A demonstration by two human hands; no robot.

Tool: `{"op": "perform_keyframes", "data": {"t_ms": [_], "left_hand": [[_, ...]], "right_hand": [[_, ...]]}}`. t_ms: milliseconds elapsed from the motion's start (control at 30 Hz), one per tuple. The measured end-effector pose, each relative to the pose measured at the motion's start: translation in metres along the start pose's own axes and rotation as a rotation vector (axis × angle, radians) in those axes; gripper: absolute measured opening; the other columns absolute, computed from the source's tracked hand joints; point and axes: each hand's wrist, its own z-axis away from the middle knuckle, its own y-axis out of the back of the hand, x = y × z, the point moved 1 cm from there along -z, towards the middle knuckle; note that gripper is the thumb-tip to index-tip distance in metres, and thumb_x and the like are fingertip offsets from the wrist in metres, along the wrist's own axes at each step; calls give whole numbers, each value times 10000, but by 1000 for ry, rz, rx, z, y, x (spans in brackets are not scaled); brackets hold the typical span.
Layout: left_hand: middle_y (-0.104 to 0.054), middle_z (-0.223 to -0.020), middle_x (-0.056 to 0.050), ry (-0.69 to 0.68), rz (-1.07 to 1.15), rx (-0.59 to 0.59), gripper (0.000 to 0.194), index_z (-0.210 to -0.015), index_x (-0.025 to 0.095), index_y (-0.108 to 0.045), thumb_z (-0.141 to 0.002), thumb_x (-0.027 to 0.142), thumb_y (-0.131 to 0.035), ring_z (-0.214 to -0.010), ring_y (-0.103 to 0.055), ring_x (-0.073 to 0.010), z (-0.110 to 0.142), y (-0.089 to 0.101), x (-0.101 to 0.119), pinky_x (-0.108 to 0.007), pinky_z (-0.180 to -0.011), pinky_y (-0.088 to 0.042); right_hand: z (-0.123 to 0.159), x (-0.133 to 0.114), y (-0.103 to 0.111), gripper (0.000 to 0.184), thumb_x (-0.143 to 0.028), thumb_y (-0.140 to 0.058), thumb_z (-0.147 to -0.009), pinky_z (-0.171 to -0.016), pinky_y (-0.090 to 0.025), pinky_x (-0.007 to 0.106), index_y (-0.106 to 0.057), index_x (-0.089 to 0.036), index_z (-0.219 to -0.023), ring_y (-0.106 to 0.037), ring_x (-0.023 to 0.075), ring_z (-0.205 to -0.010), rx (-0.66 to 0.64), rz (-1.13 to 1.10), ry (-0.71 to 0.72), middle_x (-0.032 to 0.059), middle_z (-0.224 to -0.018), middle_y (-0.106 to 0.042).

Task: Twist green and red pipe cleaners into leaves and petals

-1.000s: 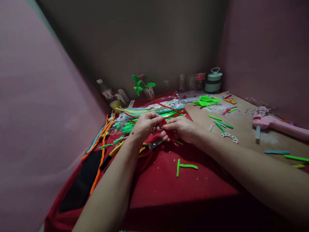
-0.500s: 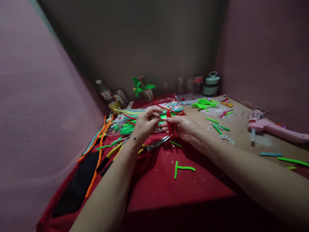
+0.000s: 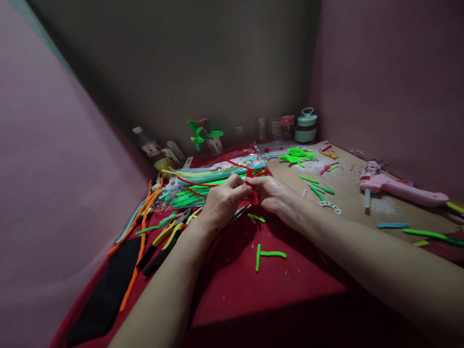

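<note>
Between my hands a folded red pipe cleaner stands roughly upright over the red cloth. My right hand pinches it between thumb and fingers. From the other side my left hand is closed on it as well, its fingertips partly hidden. Below them shows a scissors blade; my left hand and forearm cover the rest. A short green pipe cleaner piece lies under my right hand, and two more green pieces form a sideways T nearer to me.
Yellow-black pliers, orange pipe cleaners and a black flat object lie left. Behind my hands are bagged pipe cleaners. A pink glue gun rests on the brown board; a mint-green container stands at the back.
My left fingers came off the red pipe cleaner, then closed on it again while my right hand kept its pinch. The view has shifted somewhat to the right.
</note>
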Motion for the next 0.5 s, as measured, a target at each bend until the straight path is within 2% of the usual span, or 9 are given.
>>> {"op": "perform_keyframes", "data": {"t_ms": [233, 367, 500], "left_hand": [[-502, -765, -14, 149, 459, 48, 141, -744, 185, -642, -794, 288, -558, -693, -488, -119, -9, 8, -2, -209, -636, -398], [-502, -646, 5, 281, 549, 47, 178, -683, 168, -614, -779, 311, -574, -597, -459, -105, -9, 13, 0, -207, -579, -381], [-550, -594, 12, 418, 610, 14, 194, -692, 163, -610, -772, 336, -570, -520, -461, -95, -8, 11, 5, -203, -521, -367]], "right_hand": [[-1, 1, 2, 162, -85, -486, -756, -567, -437, 251, -581, -141, -637, -505, 101, -460, 22, 24, 55, 10, -515, -582], [1, 2, 0, 190, -49, -451, -722, -609, -467, 270, -582, -137, -616, -534, 119, -499, -6, 48, 54, 32, -510, -586], [3, 2, -3, 188, -21, -480, -655, -567, -458, 246, -541, -146, -529, -499, 103, -474, 84, 93, 173, 11, -470, -552]]}}
